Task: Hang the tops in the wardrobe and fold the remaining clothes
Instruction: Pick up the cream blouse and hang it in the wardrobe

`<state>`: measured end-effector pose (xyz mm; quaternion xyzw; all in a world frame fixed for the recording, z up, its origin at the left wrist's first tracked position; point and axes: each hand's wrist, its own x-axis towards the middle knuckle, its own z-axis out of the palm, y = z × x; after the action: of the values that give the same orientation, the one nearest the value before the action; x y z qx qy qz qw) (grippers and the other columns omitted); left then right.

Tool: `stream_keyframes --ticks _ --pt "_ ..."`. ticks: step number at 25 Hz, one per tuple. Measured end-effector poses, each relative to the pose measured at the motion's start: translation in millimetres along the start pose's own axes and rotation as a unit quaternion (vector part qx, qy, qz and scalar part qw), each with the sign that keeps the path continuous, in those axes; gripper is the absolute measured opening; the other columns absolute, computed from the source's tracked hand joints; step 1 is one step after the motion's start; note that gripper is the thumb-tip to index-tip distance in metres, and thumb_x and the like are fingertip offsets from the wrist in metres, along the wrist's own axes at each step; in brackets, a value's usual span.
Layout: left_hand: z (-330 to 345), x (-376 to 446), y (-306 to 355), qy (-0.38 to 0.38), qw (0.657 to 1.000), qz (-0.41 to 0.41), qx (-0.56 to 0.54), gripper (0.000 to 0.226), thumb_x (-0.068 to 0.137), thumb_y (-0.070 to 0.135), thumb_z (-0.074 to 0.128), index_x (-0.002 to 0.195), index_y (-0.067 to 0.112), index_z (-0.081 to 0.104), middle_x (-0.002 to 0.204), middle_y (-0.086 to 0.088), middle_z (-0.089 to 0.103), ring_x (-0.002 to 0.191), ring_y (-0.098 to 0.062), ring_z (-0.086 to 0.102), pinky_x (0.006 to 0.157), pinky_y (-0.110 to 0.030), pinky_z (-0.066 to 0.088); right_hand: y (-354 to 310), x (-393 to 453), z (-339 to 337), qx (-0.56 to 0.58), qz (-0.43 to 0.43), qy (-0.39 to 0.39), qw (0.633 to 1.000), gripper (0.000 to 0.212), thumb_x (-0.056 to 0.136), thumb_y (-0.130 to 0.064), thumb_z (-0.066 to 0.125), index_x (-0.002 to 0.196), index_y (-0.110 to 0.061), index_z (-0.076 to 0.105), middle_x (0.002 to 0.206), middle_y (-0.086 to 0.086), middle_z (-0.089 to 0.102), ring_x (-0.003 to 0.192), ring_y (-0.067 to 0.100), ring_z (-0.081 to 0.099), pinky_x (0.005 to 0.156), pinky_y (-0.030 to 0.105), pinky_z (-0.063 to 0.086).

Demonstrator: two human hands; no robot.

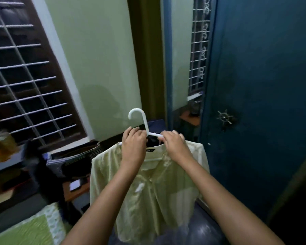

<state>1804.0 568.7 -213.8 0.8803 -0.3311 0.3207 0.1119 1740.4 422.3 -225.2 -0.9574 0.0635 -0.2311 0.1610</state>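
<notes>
**Pale green top on white hanger, held up before the blue wardrobe door**

Forearms: two bare forearms enter from the bottom edge and converge upward on the hanger.

Left hand (pixel 133 139): fingers curled over the hanger's left shoulder at the neckline, gripping it together with the cloth.

Right hand (pixel 173 140): fingers curled over the hanger's right arm just beside the stem, pinching it above the collar. The two hands sit close together, either side of the hook's base.

Hanger (pixel 143 123): white plastic, smooth, with a rounded open hook standing free above the hands, tilted slightly left.

Top (pixel 148 191): pale yellow-green, glossy and satin-like, finely creased, long-sleeved; a dark label shows inside the neck. It is already threaded on the hanger and hangs loose between the arms, clear of any surface.

Wardrobe door (pixel 263 103): deep blue, matt, seemingly painted metal, with a small spoked wheel handle (pixel 224 118). It stands to the right; no rail is visible.

Surroundings: a window grille (pixel 25 76) of white bars at left, a light green wall (pixel 95 59) behind, a green patterned bed cover (pixel 30 228) at lower left.

Step in hand, as judged: settling the collar on the hanger, with hanging not yet done. The next move likely calls for freeing one hand to open the door, then carrying the hook to the rail; the slippery cloth could slide off a shoulder if tilted.
</notes>
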Motion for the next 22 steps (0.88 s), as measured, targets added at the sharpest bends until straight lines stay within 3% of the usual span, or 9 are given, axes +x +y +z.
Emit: stream_keyframes --ticks 3,5,7,10,14,16,18,20,22 --pt "56.4 41.3 4.9 -0.053 0.997 0.011 -0.061 0.004 0.08 0.011 0.07 0.077 0.008 0.069 0.08 -0.01 0.072 0.112 -0.028 0.062 0.11 -0.041 0.031 40.0 27.7 2.4 0.111 0.096 -0.028 0.989 0.033 0.1 -0.04 0.04 0.1 -0.015 0.061 0.099 0.004 0.065 0.096 0.024 0.055 0.084 0.041 0.041" --pt "98.4 68.2 11.8 -0.103 0.989 -0.007 -0.109 0.015 0.092 0.013 0.057 0.089 0.005 0.069 0.099 -0.013 0.071 0.132 -0.025 0.045 0.111 -0.04 0.031 88.7 55.8 -4.0 0.2 0.212 0.03 0.956 0.039 0.097 -0.046 0.043 0.101 -0.011 0.06 0.1 0.008 0.065 0.093 0.024 0.057 0.08 0.037 0.043" --pt "140.2 90.2 11.4 -0.117 0.981 -0.026 -0.151 0.019 0.096 0.016 0.051 0.092 0.006 0.066 0.114 -0.012 0.066 0.139 -0.021 0.035 0.102 -0.04 0.039 150.3 85.7 -12.2 0.096 0.318 0.149 0.932 0.039 0.095 -0.045 0.048 0.112 -0.01 0.056 0.114 0.012 0.058 0.105 0.029 0.053 0.085 0.037 0.04" --pt "196.8 126.7 15.7 -0.118 0.973 -0.001 -0.198 0.014 0.092 0.008 0.056 0.092 0.0 0.067 0.111 -0.018 0.063 0.134 -0.032 0.04 0.102 -0.04 0.038 236.8 122.3 -12.8 -0.068 0.438 0.218 0.869 0.054 0.091 -0.045 0.055 0.132 -0.014 0.039 0.134 0.014 0.038 0.119 0.035 0.039 0.093 0.045 0.038" --pt "246.2 181.0 28.2 -0.129 0.972 0.021 -0.197 0.017 0.093 0.008 0.056 0.098 -0.001 0.07 0.111 -0.015 0.065 0.13 -0.033 0.042 0.109 -0.038 0.03 297.3 151.6 19.8 -0.248 0.434 0.135 0.855 0.052 0.09 -0.053 0.052 0.127 -0.017 0.043 0.12 0.011 0.048 0.109 0.028 0.045 0.089 0.045 0.041" --pt "270.0 206.7 37.0 -0.121 0.971 0.041 -0.202 0.014 0.092 0.007 0.057 0.095 0.0 0.07 0.109 -0.015 0.066 0.13 -0.032 0.043 0.112 -0.036 0.027 315.4 156.1 33.5 -0.303 0.417 0.164 0.841 0.041 0.086 -0.05 0.06 0.107 -0.015 0.054 0.102 0.009 0.054 0.095 0.026 0.051 0.079 0.043 0.046" --pt "290.8 220.3 45.2 -0.132 0.967 0.05 -0.211 0.011 0.091 0.005 0.059 0.092 0.001 0.07 0.106 -0.014 0.067 0.129 -0.032 0.045 0.112 -0.035 0.028 325.4 154.5 39.9 -0.3 0.403 0.21 0.838 0.035 0.085 -0.045 0.064 0.094 -0.013 0.055 0.093 0.009 0.052 0.079 0.024 0.054 0.052 0.034 0.046" --pt "308.9 226.9 50.8 -0.15 0.964 0.06 -0.214 0.01 0.09 0.002 0.059 0.088 0.002 0.069 0.102 -0.012 0.067 0.128 -0.033 0.045 0.108 -0.035 0.034 331.0 152.4 45.9 -0.318 0.386 0.23 0.835 0.034 0.089 -0.044 0.06 0.094 -0.012 0.052 0.093 0.009 0.051 0.07 0.023 0.054 0.038 0.027 0.037" --pt "319.7 231.8 56.8 -0.162 0.961 0.065 -0.215 0.012 0.09 0.001 0.058 0.086 0.002 0.069 0.099 -0.012 0.067 0.125 -0.035 0.047 0.101 -0.037 0.041 332.1 154.1 48.5 -0.318 0.383 0.254 0.829 0.034 0.091 -0.042 0.058 0.097 -0.011 0.047 0.096 0.011 0.05 0.066 0.023 0.055 0.034 0.026 0.032"
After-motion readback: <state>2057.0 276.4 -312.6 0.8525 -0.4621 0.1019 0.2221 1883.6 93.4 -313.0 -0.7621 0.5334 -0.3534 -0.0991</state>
